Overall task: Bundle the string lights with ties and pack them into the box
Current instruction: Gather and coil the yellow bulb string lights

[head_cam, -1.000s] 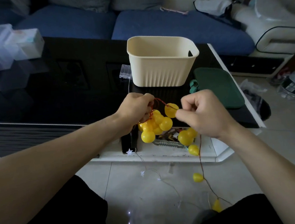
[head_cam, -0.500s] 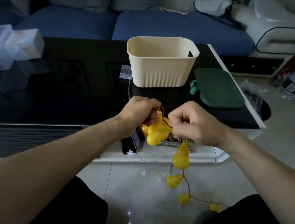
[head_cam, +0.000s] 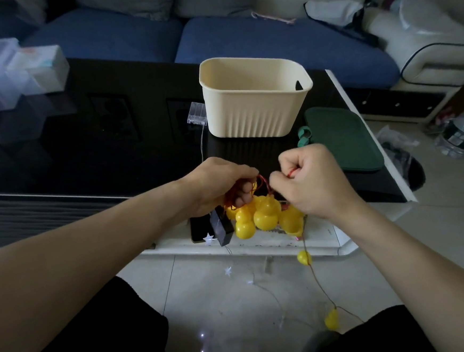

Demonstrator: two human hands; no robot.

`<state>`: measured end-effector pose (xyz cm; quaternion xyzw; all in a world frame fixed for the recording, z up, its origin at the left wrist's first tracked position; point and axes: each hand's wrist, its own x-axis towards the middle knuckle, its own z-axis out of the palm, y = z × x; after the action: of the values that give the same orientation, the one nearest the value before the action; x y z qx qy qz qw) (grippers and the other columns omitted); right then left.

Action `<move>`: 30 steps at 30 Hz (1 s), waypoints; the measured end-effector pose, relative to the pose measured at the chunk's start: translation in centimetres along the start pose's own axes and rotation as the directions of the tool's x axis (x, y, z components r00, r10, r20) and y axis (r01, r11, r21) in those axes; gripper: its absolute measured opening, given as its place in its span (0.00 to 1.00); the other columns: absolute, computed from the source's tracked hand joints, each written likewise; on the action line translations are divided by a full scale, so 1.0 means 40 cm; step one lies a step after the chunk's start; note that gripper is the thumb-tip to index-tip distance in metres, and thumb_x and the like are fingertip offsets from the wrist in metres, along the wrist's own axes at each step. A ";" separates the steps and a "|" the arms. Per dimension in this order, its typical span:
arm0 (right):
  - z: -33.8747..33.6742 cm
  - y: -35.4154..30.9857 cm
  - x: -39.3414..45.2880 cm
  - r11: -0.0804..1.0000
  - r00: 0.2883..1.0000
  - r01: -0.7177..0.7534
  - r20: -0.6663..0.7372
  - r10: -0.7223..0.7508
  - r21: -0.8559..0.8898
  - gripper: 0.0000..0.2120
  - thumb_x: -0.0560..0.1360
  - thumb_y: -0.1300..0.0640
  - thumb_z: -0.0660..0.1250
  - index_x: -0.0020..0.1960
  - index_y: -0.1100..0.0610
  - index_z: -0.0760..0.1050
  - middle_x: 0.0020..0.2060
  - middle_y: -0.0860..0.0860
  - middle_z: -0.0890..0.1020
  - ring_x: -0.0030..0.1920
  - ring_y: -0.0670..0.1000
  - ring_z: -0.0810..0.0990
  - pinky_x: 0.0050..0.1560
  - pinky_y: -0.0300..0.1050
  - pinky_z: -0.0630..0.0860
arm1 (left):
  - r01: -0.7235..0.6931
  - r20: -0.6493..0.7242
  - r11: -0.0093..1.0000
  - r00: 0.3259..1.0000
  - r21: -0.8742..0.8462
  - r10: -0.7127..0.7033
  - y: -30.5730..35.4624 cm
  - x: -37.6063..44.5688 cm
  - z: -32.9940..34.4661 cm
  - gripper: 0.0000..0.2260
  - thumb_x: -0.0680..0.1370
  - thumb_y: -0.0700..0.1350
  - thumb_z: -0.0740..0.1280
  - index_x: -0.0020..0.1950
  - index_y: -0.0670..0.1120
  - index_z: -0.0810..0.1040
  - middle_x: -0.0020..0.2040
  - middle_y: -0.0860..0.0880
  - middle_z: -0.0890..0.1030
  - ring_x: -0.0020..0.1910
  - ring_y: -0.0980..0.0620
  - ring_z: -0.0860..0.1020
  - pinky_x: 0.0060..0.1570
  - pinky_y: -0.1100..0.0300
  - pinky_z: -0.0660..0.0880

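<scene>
Head view: our left hand (head_cam: 220,185) grips the gathered yellow gourd lights (head_cam: 259,215) by their red wire so they hang bunched below it, while our right hand (head_cam: 306,181) pinches the wire beside it, feeding another loop; the box (head_cam: 256,112) waits beyond.

Yellow gourd string lights (head_cam: 266,214) hang bunched on red wire before the upright cream box (head_cam: 255,104).

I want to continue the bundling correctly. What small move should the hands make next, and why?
Probably draw the next hanging bulb up into the yellow cluster. The left hand grips the gathered bulbs and red wire, the right hand pinches the wire, and two bulbs hang loose toward the floor, so tying seems premature.
</scene>
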<state>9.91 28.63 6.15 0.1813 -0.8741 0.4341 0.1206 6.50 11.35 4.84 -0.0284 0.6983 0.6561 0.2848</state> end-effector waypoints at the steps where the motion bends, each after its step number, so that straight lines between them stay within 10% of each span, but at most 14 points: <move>1: -0.007 -0.001 0.003 1.000 0.999 0.020 -0.030 -0.020 0.022 0.26 0.67 0.70 0.67 0.25 0.49 0.55 0.19 0.44 0.60 0.22 0.44 0.60 0.26 0.30 0.56 | 0.000 0.006 1.000 1.000 -0.002 0.000 -0.001 -0.002 0.002 0.09 0.80 0.42 0.67 0.41 0.40 0.76 0.30 0.46 0.75 0.27 0.52 0.75 0.30 0.60 0.72; 11: 0.054 0.040 -0.019 0.943 0.925 -0.291 0.298 0.234 0.162 0.24 0.68 0.69 0.74 0.27 0.52 0.62 0.23 0.41 0.66 0.27 0.42 0.64 0.30 0.37 0.64 | 0.091 0.036 0.951 0.996 -0.296 -0.084 0.018 -0.008 0.014 0.09 0.81 0.41 0.64 0.43 0.39 0.77 0.30 0.47 0.78 0.28 0.54 0.79 0.33 0.63 0.78; 17: 0.020 0.035 -0.013 0.825 0.802 -0.498 0.502 0.323 0.266 0.09 0.80 0.59 0.67 0.44 0.64 0.78 0.34 0.56 0.82 0.36 0.54 0.80 0.45 0.55 0.78 | 0.065 0.014 0.811 0.998 -0.581 -0.069 0.037 -0.008 0.002 0.05 0.81 0.35 0.61 0.54 0.34 0.73 0.40 0.38 0.83 0.38 0.44 0.85 0.41 0.55 0.83; 23: 0.051 0.010 -0.021 0.961 0.876 -0.266 0.396 0.274 -0.076 0.11 0.81 0.56 0.65 0.43 0.55 0.82 0.26 0.44 0.77 0.26 0.41 0.75 0.30 0.34 0.70 | 0.004 -0.045 0.829 0.998 -0.559 -0.035 0.029 -0.002 0.015 0.10 0.82 0.41 0.63 0.53 0.33 0.75 0.53 0.34 0.82 0.45 0.42 0.83 0.45 0.54 0.82; 30: 0.057 0.004 -0.025 0.966 0.841 -0.180 0.480 0.250 -0.187 0.07 0.78 0.53 0.70 0.44 0.54 0.83 0.32 0.51 0.82 0.32 0.46 0.77 0.36 0.40 0.73 | 0.020 -0.022 0.873 0.999 -0.488 -0.035 0.010 -0.004 0.023 0.15 0.82 0.42 0.63 0.36 0.40 0.72 0.45 0.36 0.84 0.36 0.45 0.85 0.40 0.56 0.83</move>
<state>10.64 27.10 4.31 0.1794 -0.9175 0.3231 -0.1473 6.80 12.23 5.29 -0.1193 0.5142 0.8063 0.2671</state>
